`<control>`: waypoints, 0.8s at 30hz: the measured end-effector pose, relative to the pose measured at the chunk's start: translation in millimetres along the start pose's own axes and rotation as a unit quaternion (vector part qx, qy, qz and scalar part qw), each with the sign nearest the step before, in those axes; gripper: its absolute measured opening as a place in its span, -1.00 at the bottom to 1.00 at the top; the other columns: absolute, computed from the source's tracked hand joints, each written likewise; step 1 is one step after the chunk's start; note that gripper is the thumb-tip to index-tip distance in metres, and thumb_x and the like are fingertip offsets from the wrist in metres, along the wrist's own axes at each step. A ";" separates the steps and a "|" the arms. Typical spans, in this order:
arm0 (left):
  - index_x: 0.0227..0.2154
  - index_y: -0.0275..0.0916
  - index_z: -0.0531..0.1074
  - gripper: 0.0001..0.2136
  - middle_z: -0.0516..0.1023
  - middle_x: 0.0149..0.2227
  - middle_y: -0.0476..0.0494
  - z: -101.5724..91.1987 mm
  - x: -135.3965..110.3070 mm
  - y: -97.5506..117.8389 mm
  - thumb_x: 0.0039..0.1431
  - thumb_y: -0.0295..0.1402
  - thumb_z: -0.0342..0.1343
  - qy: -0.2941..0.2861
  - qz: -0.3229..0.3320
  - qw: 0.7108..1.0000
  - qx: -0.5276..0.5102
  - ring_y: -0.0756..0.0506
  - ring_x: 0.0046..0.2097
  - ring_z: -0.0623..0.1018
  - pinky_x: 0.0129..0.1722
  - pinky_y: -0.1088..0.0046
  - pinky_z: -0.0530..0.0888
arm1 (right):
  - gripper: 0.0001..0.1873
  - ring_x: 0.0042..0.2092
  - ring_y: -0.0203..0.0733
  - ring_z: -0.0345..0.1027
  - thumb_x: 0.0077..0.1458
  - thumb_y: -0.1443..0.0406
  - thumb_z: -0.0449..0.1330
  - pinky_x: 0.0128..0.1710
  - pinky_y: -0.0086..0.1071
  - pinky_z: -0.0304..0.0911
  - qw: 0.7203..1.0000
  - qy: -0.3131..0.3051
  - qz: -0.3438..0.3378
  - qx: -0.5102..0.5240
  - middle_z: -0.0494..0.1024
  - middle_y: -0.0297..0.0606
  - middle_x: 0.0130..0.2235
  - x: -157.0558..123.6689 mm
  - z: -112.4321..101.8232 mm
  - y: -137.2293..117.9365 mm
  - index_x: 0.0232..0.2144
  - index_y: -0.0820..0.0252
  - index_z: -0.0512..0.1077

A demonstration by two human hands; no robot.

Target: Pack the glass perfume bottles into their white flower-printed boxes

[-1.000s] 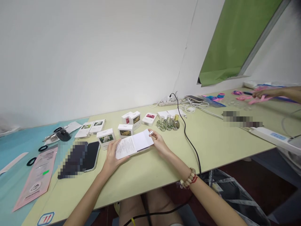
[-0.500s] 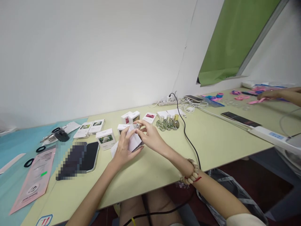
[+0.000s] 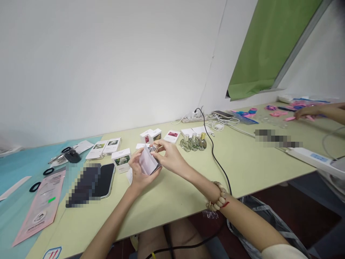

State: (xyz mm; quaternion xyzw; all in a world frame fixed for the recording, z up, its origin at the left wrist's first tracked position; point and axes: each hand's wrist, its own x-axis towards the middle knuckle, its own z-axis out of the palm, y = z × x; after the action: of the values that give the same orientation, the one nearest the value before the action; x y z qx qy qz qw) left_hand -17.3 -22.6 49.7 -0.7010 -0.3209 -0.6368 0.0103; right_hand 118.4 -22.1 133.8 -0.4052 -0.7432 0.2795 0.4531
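Observation:
My left hand is wrapped round a small white box that is tilted, with a flap standing up. At the mouth of the box, the fingers of my right hand pinch a small glass bottle; only its shiny top shows, and the rest is hidden by the box and fingers. Three round glass perfume bottles stand in a row to the right of my hands. Just left of my left hand stands a white box with a flower picture.
More boxes lie towards the wall. A phone and a pink packet lie to the left. A black cable crosses the table on the right. Another person's hand handles pink pieces at the far right.
Both hands have shifted slightly left with the box, which now tilts so more of its pale inner side or flap shows. The other person's hand has moved a little left.

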 end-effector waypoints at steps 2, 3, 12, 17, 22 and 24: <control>0.04 -0.21 -0.09 -0.20 0.12 0.01 -0.32 -1.1 -1.7 0.0 -0.24 -0.34 0.28 0.003 -0.053 0.998 0.025 -0.19 0.07 0.29 0.02 0.15 0.30 | -0.79 -0.30 -0.29 0.35 -0.08 0.36 0.19 -0.29 -0.44 0.22 0.999 -0.012 0.001 -0.036 0.48 -0.32 -0.35 1.8 4.1 1.9 -0.29 0.19 0.41; 0.06 -0.23 -0.10 -0.19 0.13 0.02 -0.33 -2.4 -2.4 0.1 -0.24 -0.34 0.27 -0.008 -0.092 0.995 0.040 -0.20 0.06 0.30 0.01 0.16 0.30 | -0.79 -0.31 -0.29 0.35 -0.09 0.36 0.20 -0.29 -0.44 0.21 0.998 -0.022 0.003 -0.055 0.48 -0.33 -0.37 3.1 7.2 3.3 -0.30 0.18 0.41; 0.08 -0.21 0.00 -0.34 0.31 -0.11 -0.21 -28.3 -3.1 2.2 -0.11 -0.43 0.15 -0.048 -0.210 0.974 -0.063 -0.08 -0.09 0.40 -0.04 0.33 0.33 | -0.93 -0.37 -0.33 0.32 -0.12 0.28 0.22 -0.48 -0.49 -0.01 0.967 -0.149 -0.001 -0.207 0.48 -0.38 -0.43 13.2 42.8 -7.7 -0.49 0.15 0.44; 0.16 -0.18 -0.16 -0.15 0.33 -0.10 -0.21 -39.8 -12.1 -3.2 -0.17 -0.40 0.22 -0.076 -0.255 0.961 -0.076 -0.09 -0.09 0.41 -0.05 0.31 0.34 | -0.84 -0.41 -0.28 0.28 -0.03 0.26 0.16 -0.53 -0.45 -0.09 0.910 -0.260 -0.024 -0.322 0.45 -0.28 -0.48 27.1 48.7 -23.6 -0.56 0.22 0.42; 0.19 -0.18 -0.14 -0.18 0.34 -0.03 -0.25 -54.6 -24.3 -7.8 -0.12 -0.39 0.18 -0.106 -0.276 0.952 -0.075 -0.14 -0.03 0.40 -0.03 0.29 0.34 | -0.78 -0.46 -0.32 0.23 0.06 0.38 0.04 -0.53 -0.46 -0.06 0.859 -0.399 -0.072 -0.312 0.46 -0.23 -0.46 37.8 48.5 -23.3 -0.51 0.29 0.45; 0.14 -0.21 0.00 -0.32 0.34 -0.01 -0.26 -60.8 -26.4 -9.4 -0.06 -0.36 0.14 -0.116 -0.279 0.948 -0.103 -0.15 0.00 0.40 -0.02 0.30 0.35 | -0.83 -0.47 -0.35 0.22 0.03 0.39 0.08 -0.51 -0.48 -0.03 0.881 -0.384 -0.082 -0.263 0.47 -0.27 -0.46 39.0 41.9 -23.8 -0.45 0.28 0.48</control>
State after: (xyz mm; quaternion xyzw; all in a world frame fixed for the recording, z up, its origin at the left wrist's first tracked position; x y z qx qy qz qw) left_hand -75.2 -52.3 33.8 -0.6498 -0.4350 -0.5584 -0.2769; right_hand 62.2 -3.0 151.7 -0.3078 -0.9358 0.1694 0.0308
